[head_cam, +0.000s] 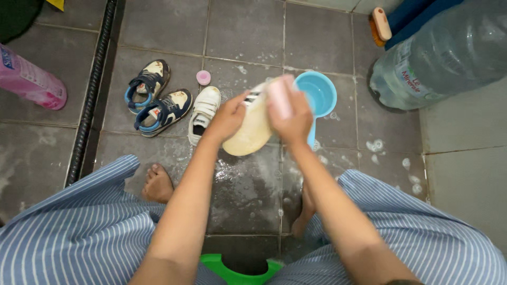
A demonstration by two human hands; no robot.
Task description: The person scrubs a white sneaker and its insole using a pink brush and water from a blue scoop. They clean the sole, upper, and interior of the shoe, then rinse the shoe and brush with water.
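My left hand grips a small white shoe turned sole-up above the wet tiled floor. My right hand presses a pale pink brush against the shoe's sole. The matching white shoe lies on the tiles just left of my left hand. A light blue water dipper sits on the floor right behind my right hand.
Two navy-and-cream shoes lie at the left beside a small pink cap. A pink bottle lies far left past a black drain grate. A large clear water jug and a scrub brush are at the upper right. My bare feet rest on soapy tiles.
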